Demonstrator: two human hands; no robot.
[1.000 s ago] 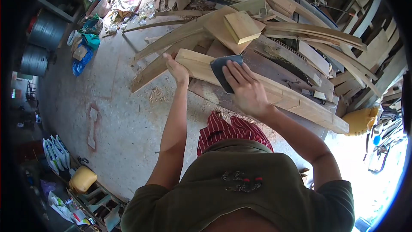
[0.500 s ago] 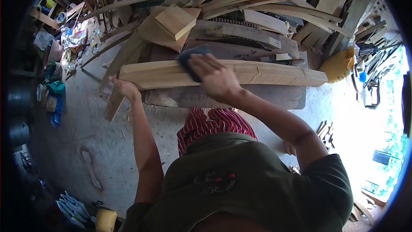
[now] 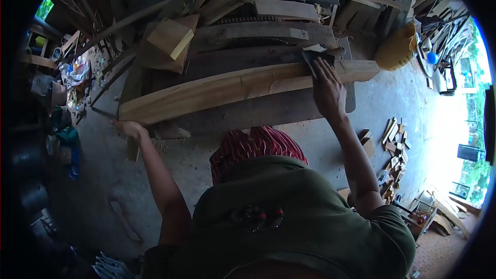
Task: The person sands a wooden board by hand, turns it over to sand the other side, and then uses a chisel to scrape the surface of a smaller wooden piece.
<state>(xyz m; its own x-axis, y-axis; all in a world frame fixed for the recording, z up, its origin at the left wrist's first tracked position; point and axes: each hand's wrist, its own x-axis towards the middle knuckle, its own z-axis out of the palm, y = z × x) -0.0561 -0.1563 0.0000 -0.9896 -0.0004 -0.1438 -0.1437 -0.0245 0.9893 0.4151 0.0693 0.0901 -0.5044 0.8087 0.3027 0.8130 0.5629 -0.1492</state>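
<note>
Rightward along the curved timber (image 3: 222, 92), the sandpaper (image 3: 310, 59) has slid under the right hand's (image 3: 329, 93) flat, nearly straight fingers, while the loosely open left hand (image 3: 132, 129) braces this stiff, probably heavy piece, best held by its ends, across upper centre.

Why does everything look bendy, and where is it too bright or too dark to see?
Head view: the wide lens probably adds some bend, and the corners are black; glare washes out the floor at the right, while the right hand looks shadowy.
</note>
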